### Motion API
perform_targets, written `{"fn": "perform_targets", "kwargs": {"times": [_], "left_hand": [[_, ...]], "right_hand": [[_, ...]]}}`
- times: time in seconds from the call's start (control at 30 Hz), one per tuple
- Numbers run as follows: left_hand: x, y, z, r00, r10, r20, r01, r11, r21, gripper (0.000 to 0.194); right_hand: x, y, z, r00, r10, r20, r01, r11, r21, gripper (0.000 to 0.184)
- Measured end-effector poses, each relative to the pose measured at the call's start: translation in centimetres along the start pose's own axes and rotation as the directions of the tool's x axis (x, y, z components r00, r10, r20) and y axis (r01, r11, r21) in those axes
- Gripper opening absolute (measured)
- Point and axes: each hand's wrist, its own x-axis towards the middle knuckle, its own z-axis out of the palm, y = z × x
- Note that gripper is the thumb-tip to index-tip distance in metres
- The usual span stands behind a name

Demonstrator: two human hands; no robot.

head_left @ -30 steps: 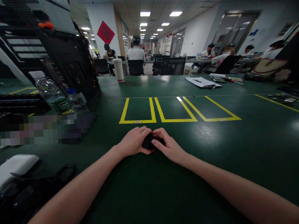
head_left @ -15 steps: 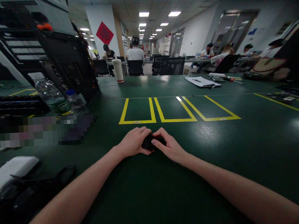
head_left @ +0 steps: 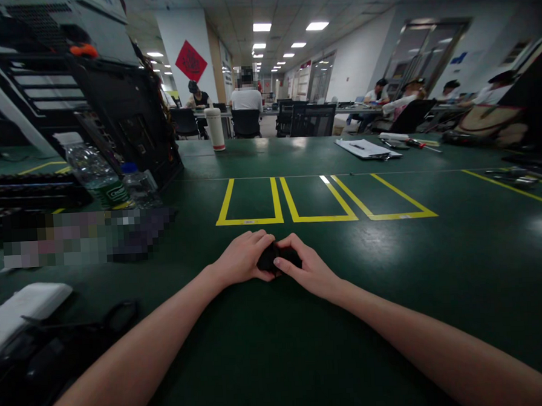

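- Because both hands enclose it, the small black object (head_left: 267, 259) is mostly hidden; it lies at the centre, over the green table (head_left: 270, 354).
- Nine o'clock: the left hand (head_left: 243, 256), curled closed around the object, apparently bracing it.
- Three o'clock: the right hand (head_left: 307, 266), thumb and fingers closed on its near edge, probably for finer control.
- Twelve to two o'clock: yellow tape outlines (head_left: 323, 218), presumably marking set places.
- Eleven o'clock: a white cup (head_left: 216, 130), upright, well apart.
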Motion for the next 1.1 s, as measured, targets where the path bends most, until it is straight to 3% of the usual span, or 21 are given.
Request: {"fn": "perform_targets", "kwargs": {"times": [0.37, 0.67, 0.77, 0.93, 1.1], "left_hand": [[0.11, 0.25, -0.18, 1.000, -0.007, 0.010, 0.007, 1.000, -0.005, 0.051], [0.02, -0.02, -0.05, 1.000, 0.013, -0.008, -0.013, 1.000, -0.003, 0.054], [0.00, 0.08, -0.17, 1.000, 0.013, 0.001, -0.013, 1.000, 0.001, 0.051], [0.09, 0.15, -0.12, 1.000, 0.018, 0.009, -0.018, 1.000, 0.000, 0.051], [0.09, 0.09, -0.07, 1.000, 0.024, -0.002, -0.024, 1.000, 0.012, 0.052]], "right_hand": [[-0.04, 0.11, 0.18, 0.998, 0.022, 0.054, -0.021, 1.000, -0.006, 0.025], [-0.06, 0.37, 0.17, 0.997, -0.052, -0.052, 0.049, 0.997, -0.063, 0.009], [0.04, 0.46, 0.30, 0.998, -0.034, -0.058, 0.031, 0.998, -0.049, 0.014], [-0.10, 0.11, 0.22, 1.000, 0.029, 0.010, -0.029, 0.999, -0.044, 0.024], [-0.25, -0.14, 0.01, 0.999, -0.030, 0.011, 0.031, 0.997, -0.076, 0.020]]}}
